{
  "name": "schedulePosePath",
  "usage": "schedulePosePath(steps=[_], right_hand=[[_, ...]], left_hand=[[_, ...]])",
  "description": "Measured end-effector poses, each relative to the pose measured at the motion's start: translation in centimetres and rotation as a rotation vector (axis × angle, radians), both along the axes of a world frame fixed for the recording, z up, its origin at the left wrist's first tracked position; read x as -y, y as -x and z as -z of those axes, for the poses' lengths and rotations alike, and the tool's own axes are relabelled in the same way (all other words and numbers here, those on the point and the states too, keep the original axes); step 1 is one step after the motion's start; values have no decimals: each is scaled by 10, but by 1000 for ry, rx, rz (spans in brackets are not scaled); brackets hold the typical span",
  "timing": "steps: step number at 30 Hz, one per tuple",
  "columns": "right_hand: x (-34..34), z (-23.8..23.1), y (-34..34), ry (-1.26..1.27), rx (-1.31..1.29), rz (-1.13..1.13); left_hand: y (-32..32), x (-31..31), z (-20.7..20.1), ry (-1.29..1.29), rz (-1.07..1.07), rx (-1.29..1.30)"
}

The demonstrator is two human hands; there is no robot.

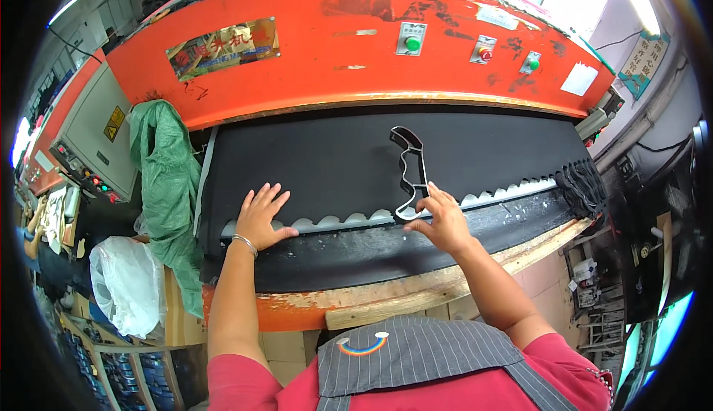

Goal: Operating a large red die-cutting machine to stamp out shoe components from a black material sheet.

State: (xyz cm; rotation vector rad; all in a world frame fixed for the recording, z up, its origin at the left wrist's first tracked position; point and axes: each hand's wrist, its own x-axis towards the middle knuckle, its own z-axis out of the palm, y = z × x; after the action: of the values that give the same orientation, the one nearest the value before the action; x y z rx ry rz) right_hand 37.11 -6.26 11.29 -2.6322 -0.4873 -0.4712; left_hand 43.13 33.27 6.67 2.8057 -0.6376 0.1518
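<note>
A black sheet of material (pixel 312 158) covers the cutting bed, its near edge cut into scallops with pale surface showing along them. My left hand (pixel 262 218) lies on the sheet near its scalloped edge, fingers spread, holding nothing; a bangle circles the wrist. A curved, open-outline metal cutting die (pixel 405 170) stands on the sheet right of the middle. My right hand (pixel 443 220) grips its near end between thumb and fingers, by the scalloped edge. Part of that end is hidden by my fingers. A pile of black cut pieces (pixel 581 187) lies at the bed's right end.
An orange press beam (pixel 312 47) spans the far side, with a green button (pixel 413 43) and a red button (pixel 485 54). A wooden rail (pixel 416 299) edges the near side. Green sacking (pixel 165 181) and a white plastic bag (pixel 128 285) are at left.
</note>
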Motion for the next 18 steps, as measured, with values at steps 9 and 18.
schedulePosePath(steps=[9,18], right_hand=[[-38,55,-83,74,91,-7],[-40,48,-57,70,-86,49]], left_hand=[[-13,-9,6,-95,-12,49],[16,-21,16,29,-123,88]])
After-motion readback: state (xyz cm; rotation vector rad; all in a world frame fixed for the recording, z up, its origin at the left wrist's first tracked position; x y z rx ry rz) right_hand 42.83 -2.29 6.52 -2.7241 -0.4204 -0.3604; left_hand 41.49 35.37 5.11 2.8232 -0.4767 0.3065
